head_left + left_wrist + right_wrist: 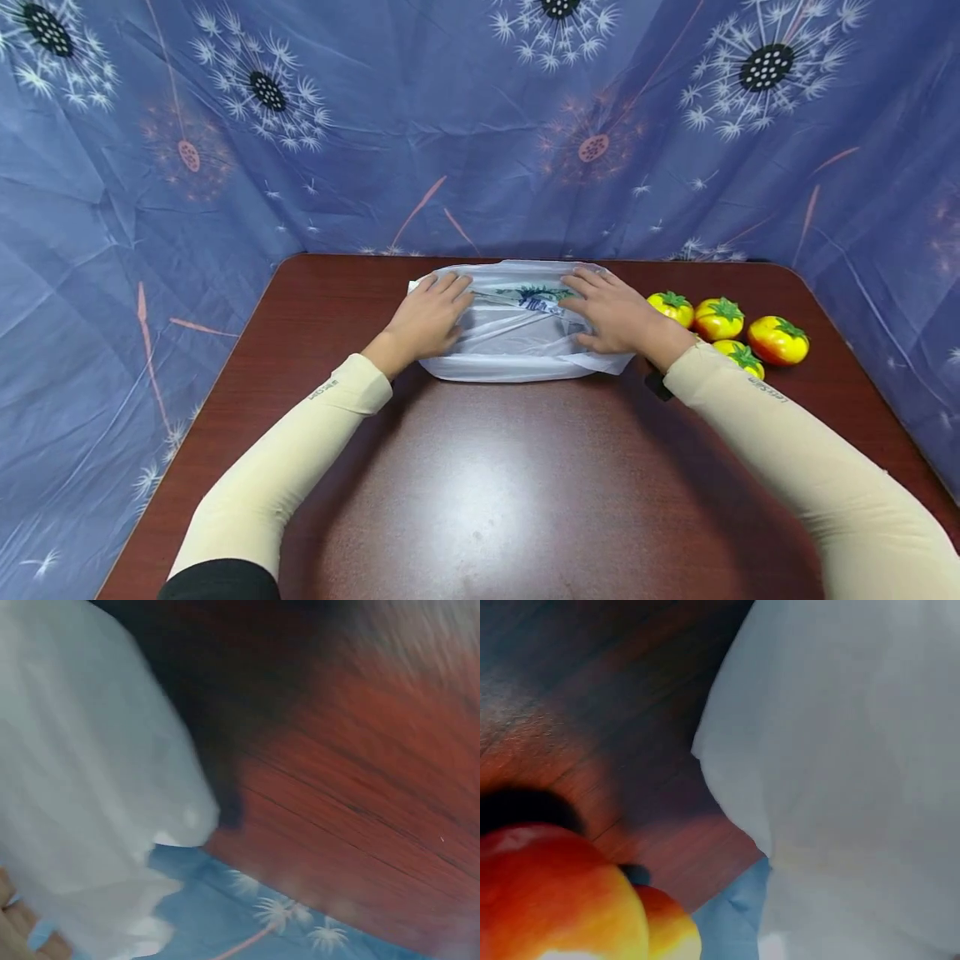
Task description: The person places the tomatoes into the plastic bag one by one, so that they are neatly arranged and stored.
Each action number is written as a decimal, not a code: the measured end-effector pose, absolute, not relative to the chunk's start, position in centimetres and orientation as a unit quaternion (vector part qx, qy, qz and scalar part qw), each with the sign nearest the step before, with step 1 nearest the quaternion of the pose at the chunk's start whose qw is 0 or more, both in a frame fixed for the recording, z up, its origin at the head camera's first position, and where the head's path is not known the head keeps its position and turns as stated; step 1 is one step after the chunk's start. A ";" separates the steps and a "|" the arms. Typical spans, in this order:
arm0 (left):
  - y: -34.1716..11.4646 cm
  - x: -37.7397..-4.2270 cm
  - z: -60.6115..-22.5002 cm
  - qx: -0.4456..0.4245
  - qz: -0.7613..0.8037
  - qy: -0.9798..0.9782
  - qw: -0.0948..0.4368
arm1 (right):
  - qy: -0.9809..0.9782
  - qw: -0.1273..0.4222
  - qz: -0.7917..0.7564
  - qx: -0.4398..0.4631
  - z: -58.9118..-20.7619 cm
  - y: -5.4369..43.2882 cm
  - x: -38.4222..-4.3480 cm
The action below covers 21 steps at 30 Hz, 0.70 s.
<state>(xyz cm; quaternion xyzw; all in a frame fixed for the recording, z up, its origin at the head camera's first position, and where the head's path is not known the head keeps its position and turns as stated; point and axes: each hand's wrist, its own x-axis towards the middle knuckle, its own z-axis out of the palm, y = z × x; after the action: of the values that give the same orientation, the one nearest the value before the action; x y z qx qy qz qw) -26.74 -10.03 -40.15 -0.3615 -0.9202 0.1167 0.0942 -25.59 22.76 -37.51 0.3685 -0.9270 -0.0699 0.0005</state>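
Yellow-red, glossy tomato-like fruits (pixel 717 323) sit beside your right hand (pixel 618 315) at three o'clock; it and your left hand (pixel 426 318) rest, fingers (pixel 591 280) spread, on a creased plastic bag (pixel 517 332) atop the wood-grain surface (pixel 360 517).

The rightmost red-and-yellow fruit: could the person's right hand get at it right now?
Probably yes: the right hand is over the plastic bag, but nothing visible covers that rightmost fruit.

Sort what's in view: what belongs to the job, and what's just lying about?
In the job:
white plastic bag, left grip and right grip over it
brown table under it

Lying about:
red-and-yellow fruits, apparently untouched
dandelion-print cloth behind
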 end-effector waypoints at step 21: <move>-13.4 -28.3 -41.3 -0.407 0.124 -0.902 0.071 | -0.939 -0.057 -0.107 0.322 -37.9 22.5 -25.8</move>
<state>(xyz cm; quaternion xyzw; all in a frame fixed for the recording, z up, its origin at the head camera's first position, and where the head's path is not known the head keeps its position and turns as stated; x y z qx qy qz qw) -28.34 -13.38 -41.26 -0.4072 -0.9021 0.1237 0.0713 -25.82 22.49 -37.87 0.3216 -0.9390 -0.1073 -0.0569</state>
